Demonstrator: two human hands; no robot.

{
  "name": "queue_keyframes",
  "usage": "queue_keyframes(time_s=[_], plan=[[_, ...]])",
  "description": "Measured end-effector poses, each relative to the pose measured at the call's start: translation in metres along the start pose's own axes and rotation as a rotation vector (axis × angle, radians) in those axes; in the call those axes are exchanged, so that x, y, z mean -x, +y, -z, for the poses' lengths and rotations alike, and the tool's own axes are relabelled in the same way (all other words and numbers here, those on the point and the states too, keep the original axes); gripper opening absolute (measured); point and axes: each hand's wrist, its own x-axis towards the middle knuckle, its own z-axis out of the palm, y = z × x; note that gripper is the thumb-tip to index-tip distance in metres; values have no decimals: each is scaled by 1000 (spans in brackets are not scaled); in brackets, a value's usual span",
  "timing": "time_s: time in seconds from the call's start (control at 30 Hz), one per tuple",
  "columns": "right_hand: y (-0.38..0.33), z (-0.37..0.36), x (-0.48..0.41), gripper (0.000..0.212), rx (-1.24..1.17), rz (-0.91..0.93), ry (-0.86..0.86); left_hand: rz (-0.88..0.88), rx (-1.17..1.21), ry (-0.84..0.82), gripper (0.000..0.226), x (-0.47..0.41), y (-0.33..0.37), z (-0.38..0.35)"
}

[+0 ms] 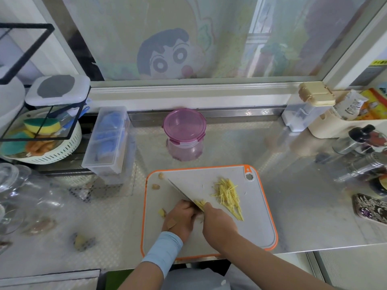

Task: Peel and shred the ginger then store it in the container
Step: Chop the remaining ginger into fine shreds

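R hand (217,220) grips the knife (182,192) by its handle, blade angled far-left across the cutting board (255,227). L hand (180,218), fingers curled, holds the ginger (199,204) down right at the blade. Shreds (227,193) lie piled to the blade's right. Small scraps (156,186) sit nr the board's left edge. The container (184,128), purple lid on, stands behind the board on the desk (293,206).
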Motion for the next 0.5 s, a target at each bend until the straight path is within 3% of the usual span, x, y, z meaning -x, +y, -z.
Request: queue_keyframes(time_s=[0.1,0.17,0.23,0.5], plan=[[5,-1,7,20,13,-9,-9,-46,-46,42,12,-2,-3,-2],[6,-2,11,21,29,-19,-18,-48,-61,66,21,-2,-3,-4],[4,-2,9,23,42,-23,-26,-34,-55,70,12,-3,-2,-5],[-5,-3,-6,31,47,6,-12,30,-10,38,20,2,1,-6]])
